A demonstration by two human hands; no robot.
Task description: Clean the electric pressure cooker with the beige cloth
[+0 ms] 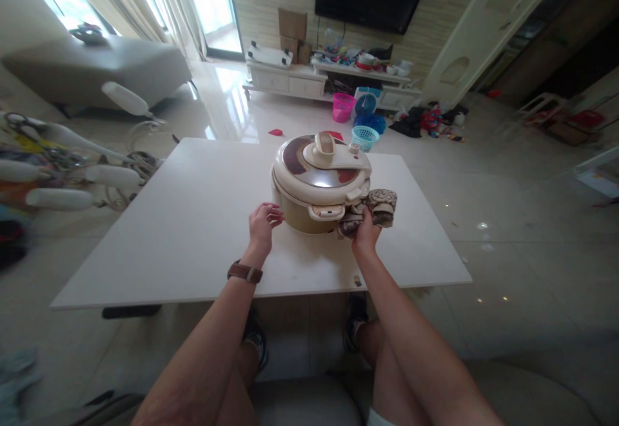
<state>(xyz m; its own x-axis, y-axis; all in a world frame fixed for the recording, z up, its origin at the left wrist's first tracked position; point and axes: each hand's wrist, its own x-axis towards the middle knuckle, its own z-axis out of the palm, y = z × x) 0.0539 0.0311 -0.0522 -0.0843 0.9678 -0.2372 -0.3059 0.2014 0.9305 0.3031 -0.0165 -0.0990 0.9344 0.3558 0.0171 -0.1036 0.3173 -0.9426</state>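
Note:
A cream and brown pressure cooker [316,181] with its lid on stands on a white table [193,220]. My right hand [366,232] grips a brown patterned cloth [377,210] pressed against the cooker's front right side. My left hand [264,222] rests beside the cooker's left front with its fingers curled loosely, holding nothing I can see. A brown watch strap sits on my left wrist.
A drying rack [72,168] with white bars stands left of the table. Beyond the table are a pink basket [342,107], a blue basket [364,137], a low white TV cabinet [309,81] and a grey sofa [97,68]. My knees sit under the table's near edge.

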